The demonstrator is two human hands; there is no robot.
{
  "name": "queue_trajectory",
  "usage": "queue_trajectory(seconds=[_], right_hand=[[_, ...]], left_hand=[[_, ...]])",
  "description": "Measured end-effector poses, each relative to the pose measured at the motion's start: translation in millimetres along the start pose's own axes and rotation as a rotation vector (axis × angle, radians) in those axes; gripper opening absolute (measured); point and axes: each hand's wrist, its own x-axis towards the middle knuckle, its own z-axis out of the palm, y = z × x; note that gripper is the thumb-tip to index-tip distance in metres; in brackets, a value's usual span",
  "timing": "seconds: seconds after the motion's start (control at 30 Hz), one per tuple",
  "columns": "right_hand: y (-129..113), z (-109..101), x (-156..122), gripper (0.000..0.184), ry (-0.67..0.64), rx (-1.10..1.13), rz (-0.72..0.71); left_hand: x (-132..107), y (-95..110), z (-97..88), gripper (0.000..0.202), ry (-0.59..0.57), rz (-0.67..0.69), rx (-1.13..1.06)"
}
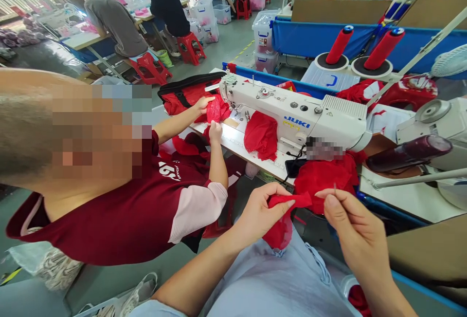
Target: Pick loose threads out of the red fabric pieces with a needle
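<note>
My left hand (260,212) is closed on a small piece of red fabric (282,219) held over my lap. My right hand (352,227) is pinched on a thin needle (334,188) just right of the fabric; whether thread runs from it I cannot tell. In front of me a person in a dark red shirt (138,210) sits at a white sewing machine (292,117), both of their hands on red lace fabric (217,110) at the machine's needle end.
Red fabric pieces (260,134) lie on the machine table (237,144). Two red thread cones (383,49) stand behind. A second machine (434,122) is at the right. Other people sit on red stools (149,66) at far tables, with plastic bins (264,37) nearby.
</note>
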Motion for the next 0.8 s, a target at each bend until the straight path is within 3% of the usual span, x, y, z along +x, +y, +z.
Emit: queue_trajectory(seconds=[0.13,0.23,0.4,0.6,0.7,0.8], right_hand=[[4,9,-1,0.013,-0.087,-0.233,-0.278],[8,11,0,0.005,-0.079,-0.308,-0.382],[7,9,4,0.011,-0.099,-0.325,-0.434],[8,22,1,0.021,-0.18,-0.144,-0.4],[17,11,1,0.02,-0.199,-0.156,-0.446],[24,-11,4,0.018,-0.1,-0.264,-0.461]], left_hand=[[-2,6,4.0,0.011,0.035,0.138,0.109],[-3,6,4.2,0.007,0.025,0.206,0.185],[-5,1,1.6,0.013,0.009,0.311,0.364],[-1,-1,3.9,0.017,-0.061,0.304,0.544],[2,-3,-3.6,0.018,-0.096,0.277,0.632],[3,-6,-15.2,0.012,-0.094,0.264,0.71]])
